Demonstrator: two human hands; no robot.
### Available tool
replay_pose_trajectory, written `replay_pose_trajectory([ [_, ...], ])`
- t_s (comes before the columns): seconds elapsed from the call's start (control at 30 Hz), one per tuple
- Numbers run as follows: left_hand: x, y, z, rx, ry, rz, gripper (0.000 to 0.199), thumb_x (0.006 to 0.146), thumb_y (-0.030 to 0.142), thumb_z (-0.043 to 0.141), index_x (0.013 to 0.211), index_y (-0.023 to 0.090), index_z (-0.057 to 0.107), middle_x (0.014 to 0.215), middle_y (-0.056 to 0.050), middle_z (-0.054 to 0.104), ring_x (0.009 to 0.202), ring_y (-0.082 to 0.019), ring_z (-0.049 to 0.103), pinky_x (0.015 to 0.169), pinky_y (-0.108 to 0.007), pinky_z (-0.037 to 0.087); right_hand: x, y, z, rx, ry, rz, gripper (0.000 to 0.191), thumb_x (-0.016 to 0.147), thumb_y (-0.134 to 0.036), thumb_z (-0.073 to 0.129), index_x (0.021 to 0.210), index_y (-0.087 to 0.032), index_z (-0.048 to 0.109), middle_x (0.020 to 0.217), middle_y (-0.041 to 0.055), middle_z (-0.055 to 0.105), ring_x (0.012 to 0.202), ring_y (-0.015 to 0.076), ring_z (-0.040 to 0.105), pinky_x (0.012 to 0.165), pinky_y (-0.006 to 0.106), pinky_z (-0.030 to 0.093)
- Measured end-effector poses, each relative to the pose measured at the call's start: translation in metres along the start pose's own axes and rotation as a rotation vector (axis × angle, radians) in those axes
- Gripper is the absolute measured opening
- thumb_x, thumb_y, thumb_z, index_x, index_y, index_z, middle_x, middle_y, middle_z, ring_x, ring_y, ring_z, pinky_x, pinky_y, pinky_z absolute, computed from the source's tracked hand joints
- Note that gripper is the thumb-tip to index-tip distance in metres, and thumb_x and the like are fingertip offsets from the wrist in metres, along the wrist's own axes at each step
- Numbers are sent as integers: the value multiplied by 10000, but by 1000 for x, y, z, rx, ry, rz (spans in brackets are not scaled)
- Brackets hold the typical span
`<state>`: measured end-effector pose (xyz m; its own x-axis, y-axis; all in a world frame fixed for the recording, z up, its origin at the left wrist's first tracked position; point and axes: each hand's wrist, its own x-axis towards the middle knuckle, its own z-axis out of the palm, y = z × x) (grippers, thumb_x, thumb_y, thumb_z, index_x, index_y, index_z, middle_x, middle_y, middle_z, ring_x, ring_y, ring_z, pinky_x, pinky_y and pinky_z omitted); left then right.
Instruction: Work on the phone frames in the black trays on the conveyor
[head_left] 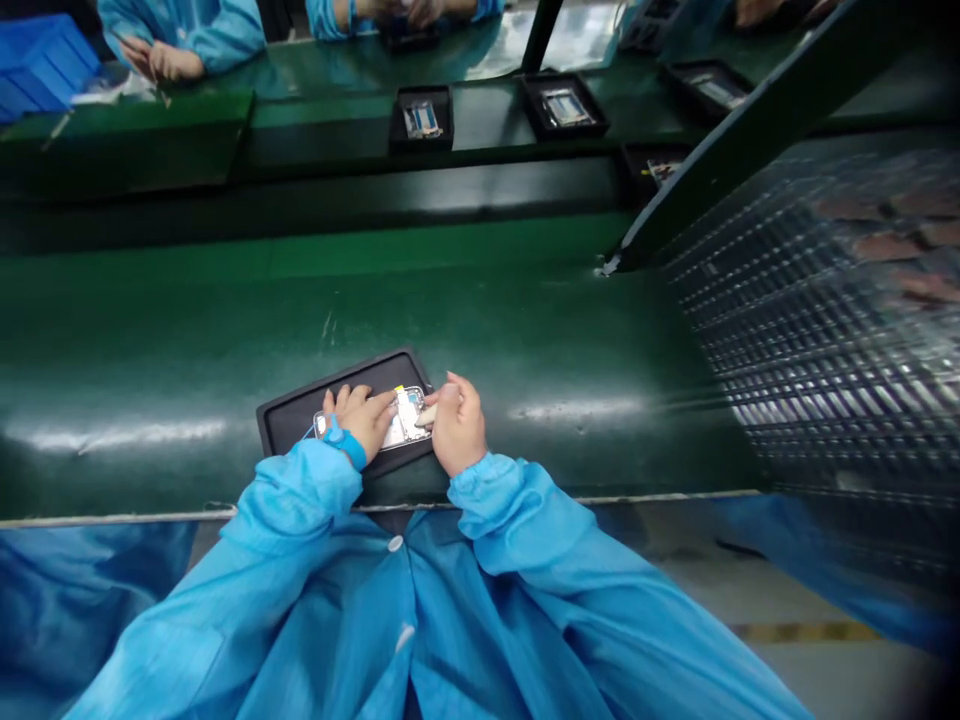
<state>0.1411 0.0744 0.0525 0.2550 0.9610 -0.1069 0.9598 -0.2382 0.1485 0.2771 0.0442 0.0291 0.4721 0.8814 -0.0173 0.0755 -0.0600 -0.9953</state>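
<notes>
A black tray (pixel 300 410) lies on the green bench surface (pixel 525 340) close to me. In it rests a small silvery phone frame (pixel 406 412) with a yellow tab at its top. My left hand (pixel 361 415) lies flat on the frame's left part, fingers spread, a blue strap around the wrist. My right hand (pixel 457 425) is curled at the frame's right edge, pinching a small pale tool (pixel 426 414) whose tip touches the frame. Both arms wear light blue sleeves.
A large stack of clear ribbed trays (pixel 825 330) fills the right side. Beyond a dark belt, more black trays (pixel 422 118) (pixel 564 106) hold parts. Other people's hands (pixel 161 58) in blue sleeves work at the far side. A blue bin (pixel 41 65) stands far left.
</notes>
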Motion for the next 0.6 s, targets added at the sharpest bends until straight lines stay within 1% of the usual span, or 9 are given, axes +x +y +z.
replay_pose_trajectory([
  [0.07,3,-5,1,-11,-5,0,242,802,405,451,960,360,628,1061,-45,561,1047,-311,442,911,-589,275,2,-1,0,-2,-16,-15,341,837,-429,381,1012,-155,486,667,11,619,528,121,579,516,247,474],
  [0.2,4,-10,-4,-41,-19,40,219,785,412,461,843,340,660,1040,-31,568,1032,-290,449,913,-582,279,3,-2,0,-40,-25,-60,332,841,-429,381,1012,-166,491,659,5,619,546,125,587,552,257,474],
  [0.33,4,-4,-5,-39,-32,5,184,761,306,476,773,279,657,1033,-33,574,1045,-282,455,933,-571,280,1,1,0,-68,-34,-77,349,839,-448,387,1024,-173,495,664,3,620,565,130,591,575,266,474],
  [0.4,3,-2,-3,-25,-2,-3,162,738,248,488,737,237,649,1022,-43,580,1061,-286,451,952,-551,282,1,1,0,-69,-43,-71,361,835,-461,393,1024,-173,501,680,7,622,590,132,596,587,268,476],
  [0.47,1,-1,2,-31,52,7,143,725,225,499,721,211,641,1013,-50,586,1072,-288,448,967,-527,286,4,-1,0,-50,-62,-38,377,837,-472,382,1025,-168,503,680,8,619,560,124,585,565,260,474],
  [0.53,-1,-3,7,-63,104,42,139,738,240,503,744,212,639,993,-42,597,1060,-273,464,974,-507,290,8,-5,0,-42,-75,4,389,839,-477,372,1025,-162,505,671,9,615,527,118,571,537,252,469],
  [0.6,-4,-6,12,-81,144,96,156,770,278,496,791,231,643,969,-28,609,1016,-246,496,970,-485,306,14,-11,1,-53,-64,19,384,836,-471,377,1017,-160,510,658,10,613,536,121,574,537,248,468],
])
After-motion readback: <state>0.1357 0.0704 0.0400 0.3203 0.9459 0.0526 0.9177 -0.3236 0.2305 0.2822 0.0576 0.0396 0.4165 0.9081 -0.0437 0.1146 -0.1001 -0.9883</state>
